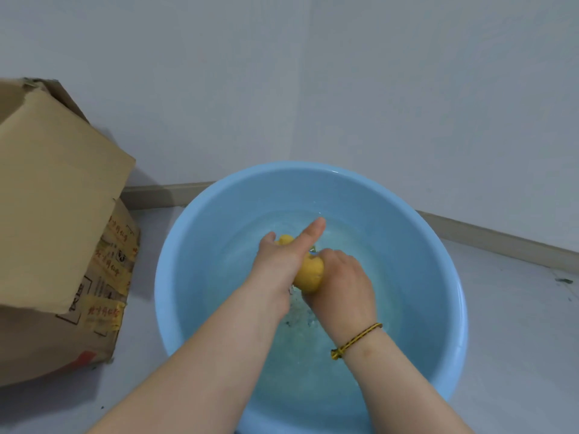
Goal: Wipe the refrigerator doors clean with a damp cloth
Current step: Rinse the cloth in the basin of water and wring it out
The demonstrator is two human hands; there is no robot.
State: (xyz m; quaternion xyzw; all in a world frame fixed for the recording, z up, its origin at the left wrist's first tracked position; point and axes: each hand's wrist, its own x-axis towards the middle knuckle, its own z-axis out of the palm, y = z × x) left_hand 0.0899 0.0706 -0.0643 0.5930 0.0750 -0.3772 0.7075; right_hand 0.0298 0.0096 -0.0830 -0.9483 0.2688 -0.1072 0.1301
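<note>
A yellow cloth is bunched into a thick roll above the water in a light blue basin. My left hand grips its far end, with the index finger pointing out straight. My right hand is closed around its near end; a braided yellow-and-black bracelet sits on that wrist. Water drips from the cloth and ripples the surface below. No refrigerator is in view.
An open cardboard box with printed tape stands on the floor to the left, close to the basin. A pale wall and a skirting board run behind. Grey floor lies to the right.
</note>
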